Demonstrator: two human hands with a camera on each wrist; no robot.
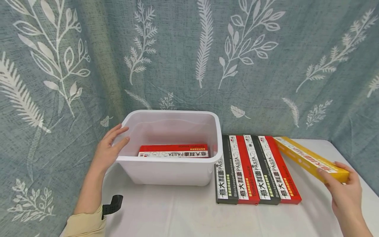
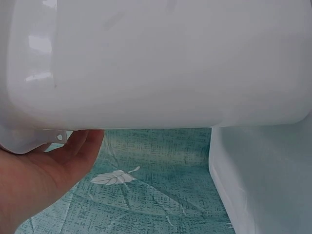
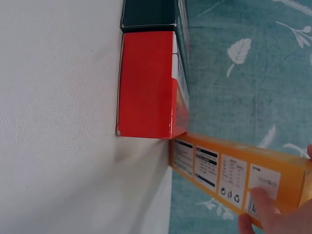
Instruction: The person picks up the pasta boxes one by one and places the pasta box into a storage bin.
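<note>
A yellow pasta box [image 1: 311,159] is in my right hand [image 1: 347,189], which grips its near end between thumb and fingers. That near end is raised and its far end lies right at the far corner of the red pasta box [image 3: 146,85]. Printed panels on the box's side face the right wrist view. At the left rim of a white plastic bin [image 1: 168,172] is my left hand [image 1: 108,151], its fingers extended and its thumb over the edge. Inside the bin lies a red-and-white pasta box [image 1: 174,148]; the bin wall hides its lower part.
Several black and red pasta boxes [image 1: 256,171] lie side by side on the white table [image 1: 183,214], close to the bin's right side. Behind the table hangs a blue-green leaf-patterned cloth [image 1: 177,65], which also closes off the left and right sides.
</note>
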